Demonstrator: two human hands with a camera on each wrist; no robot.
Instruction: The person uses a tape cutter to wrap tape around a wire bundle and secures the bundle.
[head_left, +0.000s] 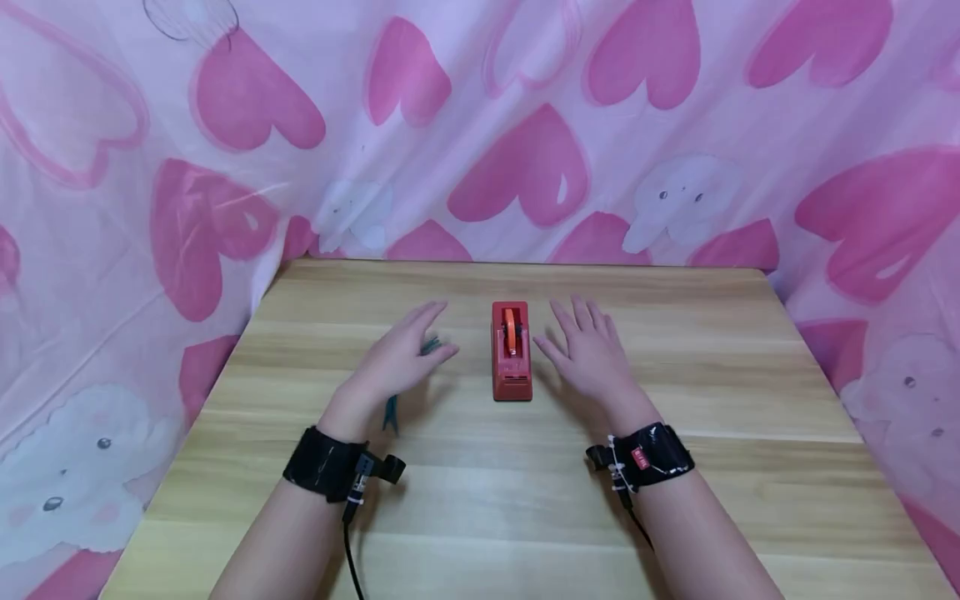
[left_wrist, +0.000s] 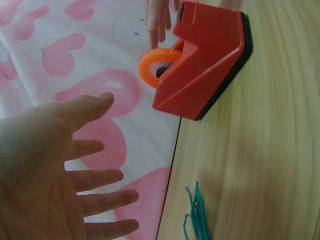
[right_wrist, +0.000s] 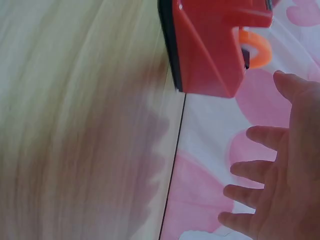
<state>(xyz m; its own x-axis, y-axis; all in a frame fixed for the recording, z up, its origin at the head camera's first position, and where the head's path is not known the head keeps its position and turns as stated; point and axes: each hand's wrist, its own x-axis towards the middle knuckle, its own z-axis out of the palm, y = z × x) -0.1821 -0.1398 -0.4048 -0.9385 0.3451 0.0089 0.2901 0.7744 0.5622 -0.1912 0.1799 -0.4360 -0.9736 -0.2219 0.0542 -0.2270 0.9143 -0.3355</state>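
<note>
A red tape dispenser point(head_left: 512, 379) with an orange roll of tape point(head_left: 511, 330) stands upright in the middle of the wooden table. To its left, my left hand point(head_left: 402, 354) hovers with fingers extended and thumb apart, holding nothing. Beneath that hand lies a bundle of teal strings point(head_left: 391, 414), partly hidden by the hand in the head view; its strands point(left_wrist: 198, 215) also show in the left wrist view. My right hand point(head_left: 592, 354) hovers just right of the dispenser, fingers spread, touching nothing. The right wrist view shows the dispenser's side point(right_wrist: 210, 55) beyond the thumb.
The wooden table point(head_left: 712, 358) reaches back to a pink and white curtain point(head_left: 480, 150) printed with hearts, which also hangs along both sides. Each wrist wears a black strap point(head_left: 322, 465) with a small camera and a cable.
</note>
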